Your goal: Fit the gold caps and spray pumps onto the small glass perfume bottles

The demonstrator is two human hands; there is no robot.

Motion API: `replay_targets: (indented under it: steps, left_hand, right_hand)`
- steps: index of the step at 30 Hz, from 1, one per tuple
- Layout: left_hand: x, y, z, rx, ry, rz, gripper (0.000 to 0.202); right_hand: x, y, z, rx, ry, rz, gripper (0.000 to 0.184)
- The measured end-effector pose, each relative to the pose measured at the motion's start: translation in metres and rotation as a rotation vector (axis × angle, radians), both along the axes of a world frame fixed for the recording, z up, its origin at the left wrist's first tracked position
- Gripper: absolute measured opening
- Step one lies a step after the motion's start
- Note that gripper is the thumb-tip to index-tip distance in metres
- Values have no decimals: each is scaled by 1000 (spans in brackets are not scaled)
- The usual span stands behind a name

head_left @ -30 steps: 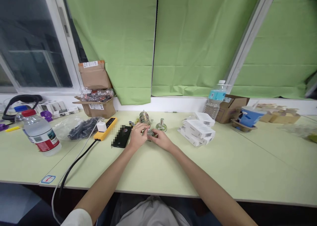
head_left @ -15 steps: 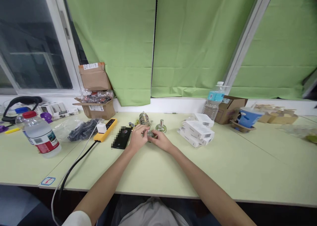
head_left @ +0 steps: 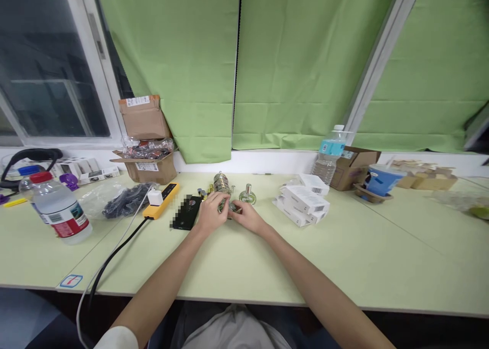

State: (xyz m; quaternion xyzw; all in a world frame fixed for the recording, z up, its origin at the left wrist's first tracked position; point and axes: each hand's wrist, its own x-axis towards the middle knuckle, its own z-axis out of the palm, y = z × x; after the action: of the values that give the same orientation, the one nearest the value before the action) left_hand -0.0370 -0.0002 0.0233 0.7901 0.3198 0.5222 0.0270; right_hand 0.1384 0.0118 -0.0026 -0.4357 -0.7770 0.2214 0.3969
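Note:
My left hand and my right hand meet over the middle of the table. Between their fingertips both pinch a small shiny, glassy piece, mostly covered by the fingers. Just behind the left hand lies a patterned, gold-toned ribbed cylinder. Beyond the right hand stands a small clear glass piece with a round base and a narrow silvery neck. A black phone-like slab, partly pixelated, rests left of the left hand, with small gold and dark bits by its far end.
Stacked white boxes sit right of my hands. A large water bottle, a cardboard box and a blue cup stand farther right. On the left are a yellow power strip with cables, a red-capped bottle and cardboard boxes.
The view has shifted slightly. Both hands stay at nearly the same spot with the small glassy piece between them; the left fingers have moved a little around it.

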Motion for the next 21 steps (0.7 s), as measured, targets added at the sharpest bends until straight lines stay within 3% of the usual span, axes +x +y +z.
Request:
replay_targets:
  steps: [10, 18, 21]
  left_hand:
    - [-4, 2, 3, 30, 4, 76, 21]
    - [-40, 33, -2, 15, 138, 412, 37]
    - [-47, 40, -6, -48, 218, 479, 43]
  right_hand:
    - [0, -4, 3, -23, 3, -12, 39]
    - [0, -10, 9, -67, 5, 7, 40]
    - [0, -10, 9, -60, 7, 9, 39]
